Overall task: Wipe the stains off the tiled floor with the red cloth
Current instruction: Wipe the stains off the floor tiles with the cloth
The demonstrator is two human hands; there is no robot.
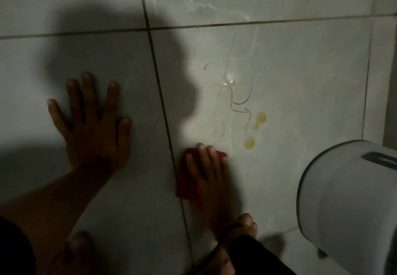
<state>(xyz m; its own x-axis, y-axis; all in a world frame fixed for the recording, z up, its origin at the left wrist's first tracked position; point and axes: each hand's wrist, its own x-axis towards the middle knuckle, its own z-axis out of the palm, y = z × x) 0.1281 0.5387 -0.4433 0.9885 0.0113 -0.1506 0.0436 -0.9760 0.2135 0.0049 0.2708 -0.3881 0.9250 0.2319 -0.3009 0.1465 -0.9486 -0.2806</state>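
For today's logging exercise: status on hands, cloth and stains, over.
Left hand flat on tiled floor, empty. Right hand flat on red cloth. Yellow stains unwiped, just beyond cloth. White container at right, clear of them.

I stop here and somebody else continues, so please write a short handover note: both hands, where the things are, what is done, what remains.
Left hand: flat on the tiled floor, fingers spread, holds nothing.
Right hand: presses the red cloth flat on the floor, just right of a grout line.
Stains: two yellow spots and a small wet drop lie beyond the cloth, apart from it.
Done: cloth in place; stains not yet wiped.
Left: wipe them all.
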